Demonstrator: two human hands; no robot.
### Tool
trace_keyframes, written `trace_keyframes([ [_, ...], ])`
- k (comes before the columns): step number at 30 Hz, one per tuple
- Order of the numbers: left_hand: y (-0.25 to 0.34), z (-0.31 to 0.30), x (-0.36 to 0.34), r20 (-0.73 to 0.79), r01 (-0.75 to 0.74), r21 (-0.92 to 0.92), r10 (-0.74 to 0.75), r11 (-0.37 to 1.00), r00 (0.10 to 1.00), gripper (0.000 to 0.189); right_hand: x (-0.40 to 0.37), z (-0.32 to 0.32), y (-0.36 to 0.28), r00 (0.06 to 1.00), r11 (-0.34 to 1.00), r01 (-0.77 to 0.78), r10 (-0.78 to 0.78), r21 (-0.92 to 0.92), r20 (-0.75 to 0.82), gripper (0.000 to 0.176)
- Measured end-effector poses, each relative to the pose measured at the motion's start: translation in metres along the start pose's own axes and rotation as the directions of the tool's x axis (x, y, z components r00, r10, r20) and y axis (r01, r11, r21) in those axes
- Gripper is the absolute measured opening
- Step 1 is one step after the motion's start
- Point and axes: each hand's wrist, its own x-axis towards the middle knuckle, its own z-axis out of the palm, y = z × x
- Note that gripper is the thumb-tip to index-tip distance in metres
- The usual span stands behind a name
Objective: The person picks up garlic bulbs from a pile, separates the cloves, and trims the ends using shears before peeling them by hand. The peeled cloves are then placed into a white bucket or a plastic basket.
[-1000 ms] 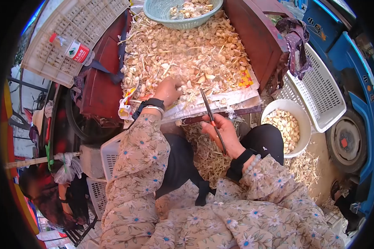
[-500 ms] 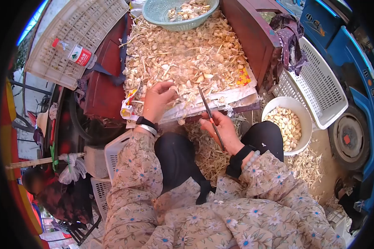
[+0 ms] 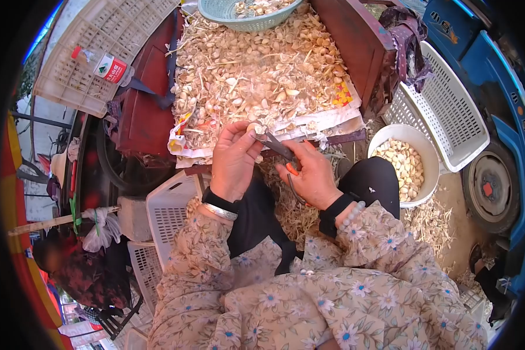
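Papery pale garlic bulb (image 3: 256, 129), light we judge: left hand (image 3: 233, 162) pinches its sides; right hand (image 3: 314, 175), three o'clock, grips orange-handled scissors (image 3: 277, 147).

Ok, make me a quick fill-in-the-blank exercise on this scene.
1. The right hand grips a pair of ____.
2. The left hand pinches a piece of ____ in its fingers.
3. The loose cloves beside the right knee sit in a ____ bucket.
Missing words: scissors; garlic; white.
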Motion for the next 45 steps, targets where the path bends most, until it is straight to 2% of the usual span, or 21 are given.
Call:
trace_keyframes([
  [3, -0.002, 0.004, -0.008, -0.047, 0.0, 0.055, 0.003, 0.998, 0.999, 0.023, 0.0, 0.001, 0.004, 1.0, 1.0, -0.001, 0.001, 0.015, 0.001, 0.038],
  [6, 0.0, 0.001, -0.012, -0.021, -0.014, 0.151, 0.017, 0.988, 1.0, 0.025, -0.002, 0.004, 0.005, 0.996, 0.987, -0.064, 0.055, 0.145, 0.065, 0.035],
  [9, 0.0, -0.003, -0.012, -0.035, 0.02, 0.181, -0.014, 0.983, 0.999, 0.026, -0.003, 0.005, 0.004, 0.985, 0.96, -0.134, 0.102, 0.247, 0.138, 0.034],
  [12, 0.001, -0.003, -0.015, -0.023, 0.016, 0.182, -0.012, 0.983, 1.0, 0.025, -0.004, 0.004, 0.004, 0.977, 0.956, -0.142, 0.094, 0.257, 0.19, 0.03],
  [13, 0.001, -0.002, -0.016, -0.023, 0.038, 0.169, -0.034, 0.985, 0.999, 0.024, -0.004, 0.005, 0.005, 0.955, 0.884, -0.268, 0.192, 0.382, 0.226, 0.03],
  [15, -0.002, -0.001, -0.019, -0.022, 0.082, 0.146, -0.079, 0.986, 0.997, 0.023, -0.002, 0.008, 0.007, 0.874, 0.647, -0.486, 0.356, 0.587, 0.331, 0.03],
  [18, 0.002, -0.006, -0.016, 0.015, 0.085, 0.113, -0.087, 0.99, 0.996, 0.02, 0.006, -0.007, 0.008, 0.813, 0.471, -0.558, 0.473, 0.683, 0.339, 0.031],
  [19, 0.005, -0.008, -0.012, 0.007, 0.09, 0.108, -0.092, 0.99, 0.996, 0.019, 0.007, -0.01, 0.007, 0.794, 0.48, -0.592, 0.487, 0.648, 0.365, 0.034],
  [22, 0.015, -0.02, 0.001, 0.005, 0.108, 0.114, -0.11, 0.988, 0.994, 0.019, 0.004, 0.004, 0.009, 0.892, 0.615, -0.438, 0.389, 0.656, 0.23, 0.034],
  [24, 0.02, -0.024, 0.01, 0.033, 0.123, 0.136, -0.129, 0.983, 0.991, 0.02, 0.004, 0.003, 0.009, 0.882, 0.584, -0.456, 0.398, 0.672, 0.253, 0.033],
  [25, 0.023, -0.019, 0.014, -0.027, 0.101, 0.186, -0.097, 0.977, 0.995, 0.021, 0.005, 0.003, 0.01, 0.879, 0.577, -0.459, 0.405, 0.676, 0.252, 0.033],
  [30, 0.034, -0.036, 0.048, -0.018, 0.075, 0.307, -0.073, 0.949, 0.997, 0.026, 0.007, -0.003, 0.01, 0.841, 0.488, -0.496, 0.475, 0.719, 0.259, 0.029],
  [33, 0.029, -0.02, 0.045, 0.018, 0.057, 0.509, -0.077, 0.859, 0.997, 0.036, 0.006, -0.003, 0.014, 0.915, 0.766, -0.402, 0.36, 0.501, 0.184, 0.029],
  [35, 0.031, -0.01, 0.04, 0.105, 0.021, 0.665, -0.122, 0.746, 0.987, 0.039, 0.007, -0.007, 0.012, 0.991, 0.963, -0.129, 0.136, 0.235, -0.012, 0.032],
  [36, 0.033, -0.004, 0.036, 0.145, -0.004, 0.733, -0.151, 0.68, 0.978, 0.04, 0.007, -0.009, 0.01, 0.997, 0.997, 0.008, -0.002, 0.073, -0.078, 0.034],
  [40, 0.047, 0.009, 0.031, 0.21, 0.006, 0.848, -0.347, 0.529, 0.914, 0.045, 0.006, -0.013, 0.01, 0.996, 0.974, 0.08, -0.086, -0.213, -0.021, 0.038],
  [41, 0.046, 0.006, 0.032, 0.255, -0.044, 0.862, -0.357, 0.505, 0.898, 0.043, 0.006, -0.012, 0.012, 0.993, 0.976, 0.105, -0.112, -0.192, -0.027, 0.039],
  [45, 0.052, 0.005, 0.031, 0.267, 0.007, 0.853, -0.448, 0.522, 0.853, 0.044, 0.004, -0.014, 0.01, 0.995, 0.985, 0.081, -0.072, -0.154, 0.064, 0.038],
])
